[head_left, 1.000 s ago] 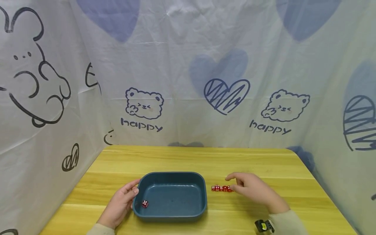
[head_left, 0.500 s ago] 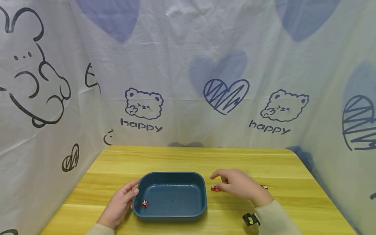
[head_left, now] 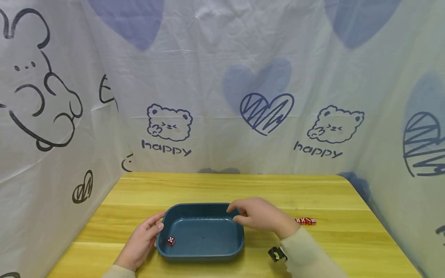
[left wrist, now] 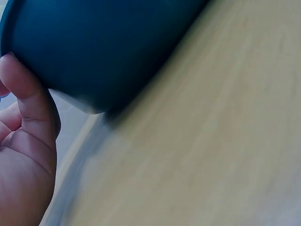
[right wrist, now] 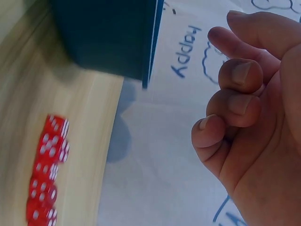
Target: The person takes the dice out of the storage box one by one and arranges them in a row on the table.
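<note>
My left hand (head_left: 140,241) holds the left end of a dark teal plastic tray (head_left: 222,255), thumb and forefinger against its side. The left wrist view shows the thumb (left wrist: 28,89) on the tray's outer wall (left wrist: 99,52). One red die (head_left: 171,241) with white dots lies inside the tray's lower left corner. Over the tray's right rim hovers my right hand (head_left: 259,216), thumb and forefinger apart, nothing visible between them. In the right wrist view, the other fingers (right wrist: 240,110) are loosely curled. A row of red dice (head_left: 306,221) lies right of the tray, partly hidden by the right arm.
The tray and dice stand on a yellow wood-grain table (head_left: 146,185). White cloth (head_left: 215,154) printed with hearts and bears hangs behind the table and at both sides. A small black device (head_left: 277,253) is strapped near the right wrist.
My right hand has moved left along the dice row to the tray's right rim, uncovering dice at the row's right end. The left hand, tray and the die inside it keep their places.
</note>
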`<state>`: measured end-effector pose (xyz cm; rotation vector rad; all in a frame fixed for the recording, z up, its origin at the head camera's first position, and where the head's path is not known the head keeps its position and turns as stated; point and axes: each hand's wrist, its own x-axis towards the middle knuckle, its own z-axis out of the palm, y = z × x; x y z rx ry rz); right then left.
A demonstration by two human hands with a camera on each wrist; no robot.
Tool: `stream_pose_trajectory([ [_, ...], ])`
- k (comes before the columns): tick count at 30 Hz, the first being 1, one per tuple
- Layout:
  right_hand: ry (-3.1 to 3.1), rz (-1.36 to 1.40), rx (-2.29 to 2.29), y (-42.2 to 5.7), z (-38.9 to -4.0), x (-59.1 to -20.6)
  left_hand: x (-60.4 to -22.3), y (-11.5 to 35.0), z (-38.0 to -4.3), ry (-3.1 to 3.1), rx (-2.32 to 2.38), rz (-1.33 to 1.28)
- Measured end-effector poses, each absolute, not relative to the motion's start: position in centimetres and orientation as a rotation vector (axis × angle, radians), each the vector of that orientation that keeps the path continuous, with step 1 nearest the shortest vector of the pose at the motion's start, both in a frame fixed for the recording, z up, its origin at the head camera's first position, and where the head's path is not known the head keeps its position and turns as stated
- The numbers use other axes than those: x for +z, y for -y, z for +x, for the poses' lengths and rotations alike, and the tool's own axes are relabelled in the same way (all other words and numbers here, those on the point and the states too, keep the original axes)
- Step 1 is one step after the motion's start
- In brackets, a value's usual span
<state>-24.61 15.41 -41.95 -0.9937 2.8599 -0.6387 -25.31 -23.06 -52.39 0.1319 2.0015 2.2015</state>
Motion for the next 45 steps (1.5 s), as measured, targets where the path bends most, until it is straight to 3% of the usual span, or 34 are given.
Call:
stream_pose_trajectory([
  [21,-2.738,-1.278,-0.348,-6.8,-27.9,-39.0,-52.2,23.0,-25.2,-2.009,2.199,0.144],
  [45,-2.484,-1.341,-0.297,0.1,-30.7,-44.4,-52.3,23.3,-25.6,-1.993,2.182,0.146],
])
